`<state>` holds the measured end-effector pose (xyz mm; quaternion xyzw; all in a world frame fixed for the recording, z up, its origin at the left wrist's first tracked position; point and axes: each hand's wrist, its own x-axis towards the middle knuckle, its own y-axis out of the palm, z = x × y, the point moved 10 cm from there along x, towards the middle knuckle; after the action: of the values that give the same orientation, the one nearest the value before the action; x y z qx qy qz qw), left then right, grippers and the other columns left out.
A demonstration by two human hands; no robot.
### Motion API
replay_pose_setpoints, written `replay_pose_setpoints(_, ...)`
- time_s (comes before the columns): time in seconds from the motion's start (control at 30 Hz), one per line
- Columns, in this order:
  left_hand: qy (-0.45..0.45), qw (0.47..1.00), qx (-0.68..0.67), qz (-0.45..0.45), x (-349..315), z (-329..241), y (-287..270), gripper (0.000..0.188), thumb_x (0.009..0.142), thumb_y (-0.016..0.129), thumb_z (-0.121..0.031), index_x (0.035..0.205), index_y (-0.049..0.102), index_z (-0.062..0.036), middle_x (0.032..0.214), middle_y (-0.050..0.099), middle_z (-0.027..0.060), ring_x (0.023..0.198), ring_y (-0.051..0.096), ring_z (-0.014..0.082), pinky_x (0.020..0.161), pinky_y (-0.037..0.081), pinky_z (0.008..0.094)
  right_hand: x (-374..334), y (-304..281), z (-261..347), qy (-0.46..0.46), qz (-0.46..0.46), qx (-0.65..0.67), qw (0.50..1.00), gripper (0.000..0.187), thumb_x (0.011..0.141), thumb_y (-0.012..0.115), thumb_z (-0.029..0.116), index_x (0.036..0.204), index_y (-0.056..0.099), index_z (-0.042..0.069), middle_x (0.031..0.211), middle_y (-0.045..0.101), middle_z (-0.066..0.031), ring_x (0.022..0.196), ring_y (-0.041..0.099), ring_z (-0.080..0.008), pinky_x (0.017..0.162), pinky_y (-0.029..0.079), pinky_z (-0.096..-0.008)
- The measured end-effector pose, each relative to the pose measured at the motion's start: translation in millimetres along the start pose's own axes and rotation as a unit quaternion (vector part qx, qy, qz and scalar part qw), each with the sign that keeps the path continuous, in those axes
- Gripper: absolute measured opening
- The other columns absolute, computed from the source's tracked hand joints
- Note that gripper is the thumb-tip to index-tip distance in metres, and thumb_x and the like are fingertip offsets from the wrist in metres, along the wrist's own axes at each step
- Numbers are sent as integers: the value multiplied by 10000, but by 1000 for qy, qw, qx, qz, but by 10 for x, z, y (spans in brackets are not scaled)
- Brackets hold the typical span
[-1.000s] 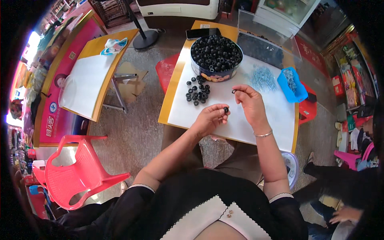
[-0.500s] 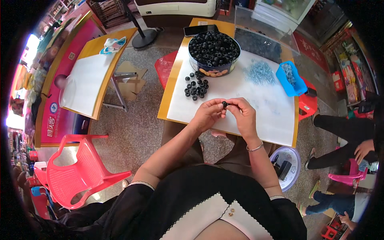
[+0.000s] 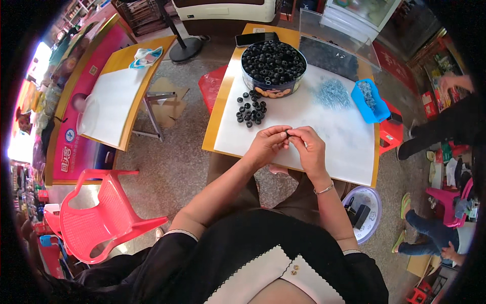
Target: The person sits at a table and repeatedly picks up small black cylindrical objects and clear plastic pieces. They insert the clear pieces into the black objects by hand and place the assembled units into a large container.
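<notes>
Above the near edge of the white-topped table (image 3: 334, 157), my left hand (image 3: 267, 146) and my right hand (image 3: 311, 151) meet fingertip to fingertip. Between them they pinch a small black ring-shaped part (image 3: 288, 134), mostly covered by the fingers. Any second piece in the grip is too small to make out. Left of centre lies a loose group of black ring-shaped parts (image 3: 248, 115). Behind it stands a round tub (image 3: 274, 90) heaped with more of the same parts. A pile of tiny clear bluish pieces (image 3: 332, 93) is spread at the right.
A blue bin (image 3: 365, 112) with clear pieces sits at the table's right edge. A phone (image 3: 253, 39) and a transparent panel (image 3: 334, 35) are at the back. Below right is a basin (image 3: 372, 223); a pink chair (image 3: 101, 218) stands left. People are at the right.
My hands stay pinched together on the black part, which is now more covered by fingers. The view has shifted slightly. At the right, a standing person has moved away.
</notes>
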<state>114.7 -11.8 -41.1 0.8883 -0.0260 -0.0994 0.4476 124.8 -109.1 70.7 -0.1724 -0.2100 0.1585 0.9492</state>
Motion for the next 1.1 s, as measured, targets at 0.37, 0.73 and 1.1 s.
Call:
replay_pose_setpoints(0.37, 12, 1000, 3, 25, -6, -58, 53, 473, 850, 614, -39, 1256, 374, 2, 886, 587, 75, 715, 586, 163, 658, 491, 273, 103, 143, -246, 87, 148, 108, 979, 287, 768, 637, 16, 1055, 650, 23, 918, 561, -36, 769, 558, -97, 739, 454, -235)
replay_pose_setpoints(0.73, -8, 1000, 11, 19, 21, 31, -75, 294, 845, 626, -85, 1110, 509, -35, 963, 576, 68, 804, 586, 156, 688, 495, 288, 116, 50, -136, 66, 72, 84, 992, 89, 755, 673, 15, 822, 617, -2, 776, 584, -30, 705, 556, -105, 664, 456, -241)
replay_pose_setpoints(1.1, 19, 998, 54, 36, -88, -23, 100, 185, 853, 607, -39, 1031, 573, -4, 857, 614, 60, 729, 598, 143, 678, 502, 283, -84, -4, -251, 89, 65, 93, 989, 64, 779, 641, 3, 833, 606, 4, 774, 567, -6, 726, 506, -78, 678, 418, -216)
